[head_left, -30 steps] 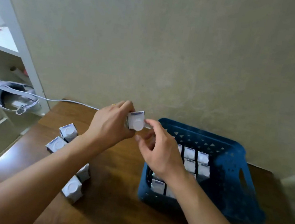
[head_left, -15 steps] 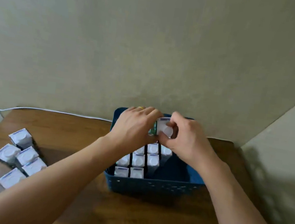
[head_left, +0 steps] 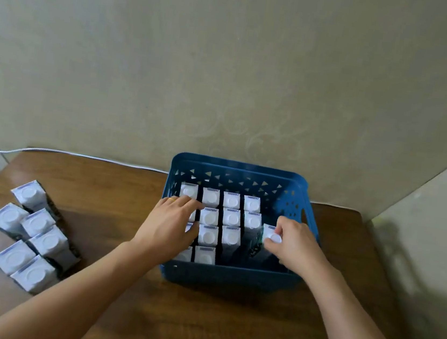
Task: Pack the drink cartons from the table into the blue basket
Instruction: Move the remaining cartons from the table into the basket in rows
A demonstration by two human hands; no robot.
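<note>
- Inside the blue basket [head_left: 240, 168] on the worktop [head_left: 198, 321], about fourteen white-capped cartons [head_left: 210, 217] stand upright in rows; some are hidden under the left hand
- six loose cartons [head_left: 47, 242] cluster at left
- right hand [head_left: 293, 245] grips one carton [head_left: 269, 235] by the basket's right wall; left hand [head_left: 171, 226] lies flat on packed cartons, fingers relaxed
- labels too blurred to read

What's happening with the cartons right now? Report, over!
Right hand grips a carton, lowering it into the blue basket. Left hand rests flat on the packed cartons. Six cartons wait on the table. Nothing in the way.
</note>
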